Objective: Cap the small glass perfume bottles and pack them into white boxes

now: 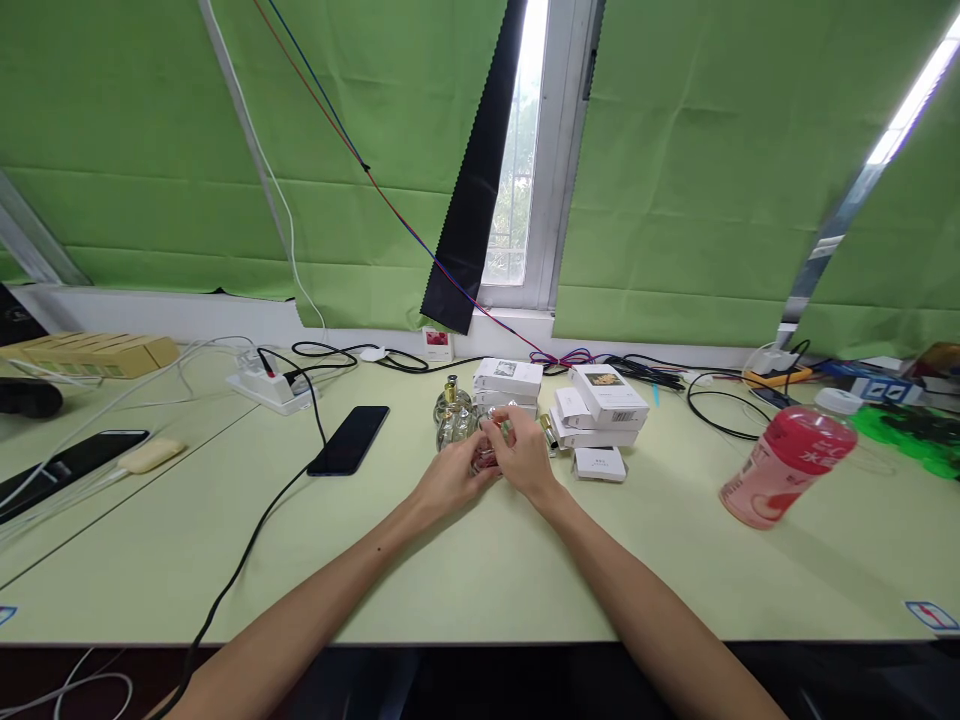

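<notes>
Head view: above the table [480, 600], the left hand [454, 474] closes around the left side of a pinkish glass bottle [486, 455]; the right hand [523, 452], equally near, holds its fingers together over the bottle's top from the right. The bottle thus lies between both hands, largely covered, its long axis indeterminable. Beyond, to the left: clear bottles [452, 431]; behind and rightward: stacked white boxes [609, 402].

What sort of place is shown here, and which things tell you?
Probably an office or workroom: a long table against a curtained window, with a power strip and trailing cables.
</notes>
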A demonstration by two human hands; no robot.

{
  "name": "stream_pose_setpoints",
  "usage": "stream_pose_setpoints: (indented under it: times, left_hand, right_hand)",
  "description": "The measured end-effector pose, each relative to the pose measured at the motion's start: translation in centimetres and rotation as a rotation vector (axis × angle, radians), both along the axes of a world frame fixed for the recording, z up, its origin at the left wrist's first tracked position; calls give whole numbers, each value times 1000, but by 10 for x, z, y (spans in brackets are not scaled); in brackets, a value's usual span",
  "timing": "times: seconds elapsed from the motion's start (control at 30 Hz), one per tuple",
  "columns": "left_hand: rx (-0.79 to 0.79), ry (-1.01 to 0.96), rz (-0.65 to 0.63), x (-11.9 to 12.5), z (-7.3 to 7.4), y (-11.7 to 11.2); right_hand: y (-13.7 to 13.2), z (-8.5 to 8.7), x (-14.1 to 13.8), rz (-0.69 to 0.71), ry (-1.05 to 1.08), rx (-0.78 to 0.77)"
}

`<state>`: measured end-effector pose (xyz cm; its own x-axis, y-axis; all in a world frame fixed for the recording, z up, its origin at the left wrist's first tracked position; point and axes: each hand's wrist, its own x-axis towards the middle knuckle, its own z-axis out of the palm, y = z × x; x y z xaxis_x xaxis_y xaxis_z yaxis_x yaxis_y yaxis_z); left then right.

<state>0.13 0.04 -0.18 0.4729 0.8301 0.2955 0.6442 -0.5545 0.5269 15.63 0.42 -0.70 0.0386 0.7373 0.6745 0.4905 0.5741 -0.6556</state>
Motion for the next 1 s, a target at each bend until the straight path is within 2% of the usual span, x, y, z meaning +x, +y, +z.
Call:
stream_pose_setpoints:
  times: [0.13,0.3,0.47,0.67,0.87,1.0]
  left_hand:
    - [-16,-38,8,0,2,-3]
    - [3,-10,0,1,5,-7]
    - [39,30,-27,1,8,-11]
    - [146,80,-26,-3,3,-11]
    - [269,12,40,-6,-1,-9]
    - [419,-135,166,-7,0,-6]
  right_hand:
    - [2,1,3,-48,57,11]
    - [8,-2,9,-143,17,11]
    - [11,-6,9,-149,-40,1]
    - [10,-6,8,-142,-54,-15]
    - [9,-4,8,-138,-51,-42]
    - [11,-6,8,-137,-57,-32]
